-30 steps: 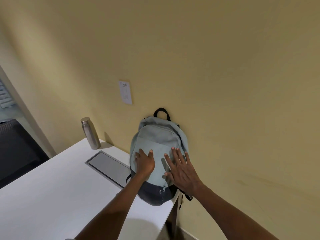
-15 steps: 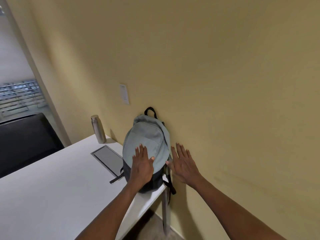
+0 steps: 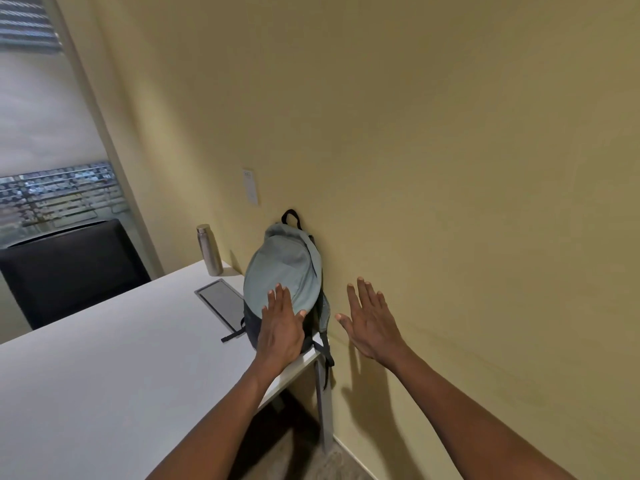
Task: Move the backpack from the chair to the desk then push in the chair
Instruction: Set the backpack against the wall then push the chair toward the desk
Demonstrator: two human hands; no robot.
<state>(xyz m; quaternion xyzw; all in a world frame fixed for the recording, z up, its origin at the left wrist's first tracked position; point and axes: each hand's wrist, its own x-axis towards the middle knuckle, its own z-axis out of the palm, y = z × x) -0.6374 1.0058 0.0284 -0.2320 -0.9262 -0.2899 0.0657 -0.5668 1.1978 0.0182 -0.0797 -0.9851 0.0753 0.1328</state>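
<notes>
The backpack (image 3: 282, 275), grey-green above and dark at the base, is being seen upright on the far right corner of the white desk (image 3: 104, 368). Its back is being leaned against the yellow wall (image 3: 450, 168), and its black top handle (image 3: 290, 216) is being held clear above the upper edge. One dark strap (image 3: 325, 348) is being let hang off the desk edge on the wall side of the backpack; another short strap end (image 3: 232, 336) is being laid flat on the desk surface on the opposite side.

The left hand (image 3: 282, 327) is being pressed flat against the lower front of the backpack, fingers extended and together, nothing being gripped. The right hand (image 3: 369, 322) is being held in the air on the wall side of the backpack, just beside it and not touching it, palm spread wide with fingers apart, nothing being held.

A grey rectangular panel (image 3: 221, 299), set flush into the desk, is being partly covered by the base of the backpack. A metal bottle (image 3: 209, 250) is being seen standing upright beyond that panel, near the wall and apart from the backpack. A white wall plate (image 3: 250, 186) is being noted on the wall above the backpack. A grey desk leg (image 3: 323, 410) is being seen below the backpack's corner. A black chair back (image 3: 69, 268) is being seen at the far side of the desk, well apart from the backpack, before a window (image 3: 52, 188).
</notes>
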